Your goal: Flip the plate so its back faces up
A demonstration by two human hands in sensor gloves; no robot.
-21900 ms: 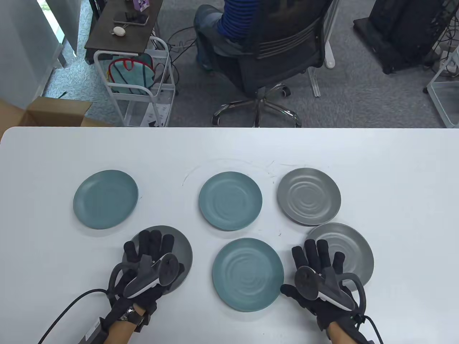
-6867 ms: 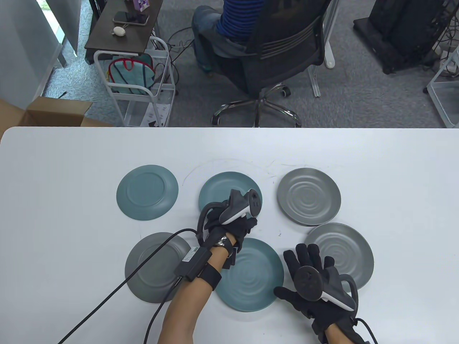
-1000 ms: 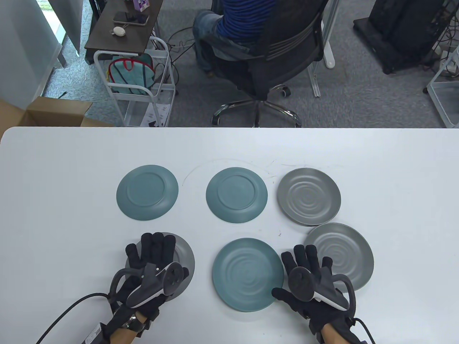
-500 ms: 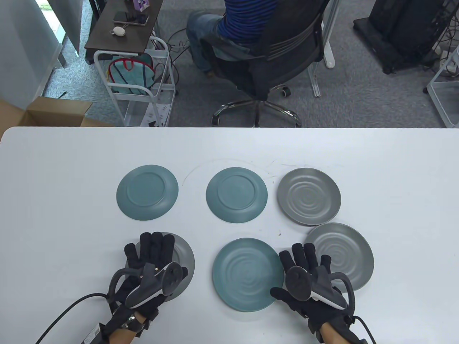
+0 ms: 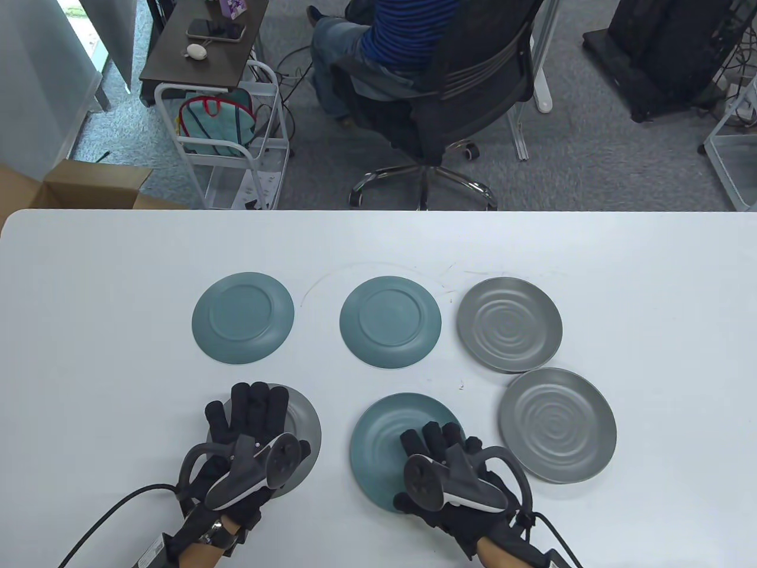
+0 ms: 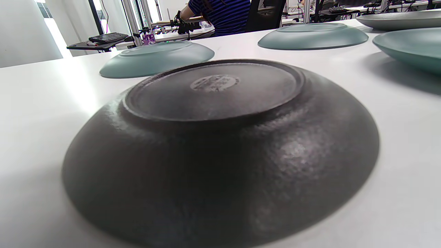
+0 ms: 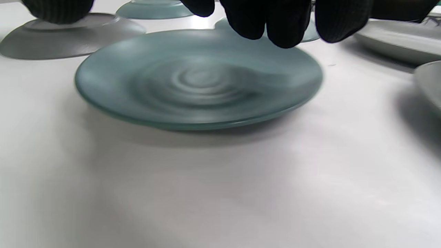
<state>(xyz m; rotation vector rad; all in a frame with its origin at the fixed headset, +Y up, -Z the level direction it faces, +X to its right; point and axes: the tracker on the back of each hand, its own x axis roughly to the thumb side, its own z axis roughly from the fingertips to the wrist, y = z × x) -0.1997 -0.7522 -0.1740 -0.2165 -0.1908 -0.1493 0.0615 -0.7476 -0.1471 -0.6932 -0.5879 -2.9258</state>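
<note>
A teal plate (image 5: 378,444) lies face up, ripples showing, at the table's near centre; it also shows in the right wrist view (image 7: 196,82). My right hand (image 5: 440,452) is over its right half, fingers (image 7: 275,20) spread and hanging just above the rim, holding nothing. My left hand (image 5: 251,414) rests flat with fingers spread on a dark grey plate (image 5: 304,423) at the near left. That plate lies back up, its foot ring showing in the left wrist view (image 6: 220,137).
Two teal plates (image 5: 242,316) (image 5: 390,321) lie back up in the far row. Two grey plates (image 5: 510,324) (image 5: 557,423) lie face up at the right, the nearer one close to my right hand. An office chair with a seated person stands beyond the table's far edge.
My right hand has moved left from between the teal plate and the near grey plate to over the teal plate's right half. The left hand and all plates have stayed put.
</note>
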